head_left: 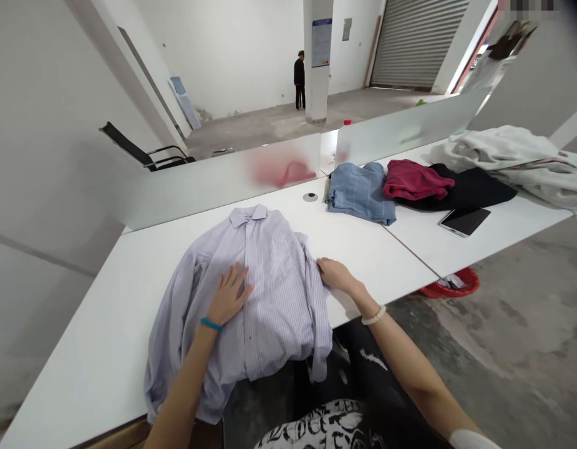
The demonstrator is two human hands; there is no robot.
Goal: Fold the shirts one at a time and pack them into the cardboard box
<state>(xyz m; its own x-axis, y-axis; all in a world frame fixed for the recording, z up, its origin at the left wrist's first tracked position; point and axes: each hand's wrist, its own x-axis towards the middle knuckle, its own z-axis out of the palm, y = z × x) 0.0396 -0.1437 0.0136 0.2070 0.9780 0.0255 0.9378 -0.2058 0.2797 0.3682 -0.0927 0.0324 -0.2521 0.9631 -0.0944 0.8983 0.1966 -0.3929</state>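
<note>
Striped shirt (274, 299), pale lilac, long-sleeved: center and lower left of the frame, front upward, collar (249, 215) toward the top. Laid on a white table (105, 312); lower end past the front edge of the tabletop.

Left hand (226, 296): spread flat, palm down, on the shirt front, just left of the button line; fingers apart, clamped on nothing. Shirt lies beneath and on all sides of this hand. Blue wristband (211, 324) on the wrist.

Right hand (335, 274): right of center, at the outer edge of the shirt's right-of-frame sleeve (319, 299), fingers bent; whether cloth is pinched, cannot tell. Shirt lies to the left of this hand. Pale beaded bracelet (374, 315) on the wrist. The two hands stand well apart.

Also on the tabletops, upper right of center: folded blue garment (360, 193); crumpled dark red garment (416, 179), resting partly on black cloth (484, 187); dark-screened device (465, 221), just below the black cloth. Far right: white cloth (508, 149), heaped.

Below the table edge, right: red basket (473, 285).
</note>
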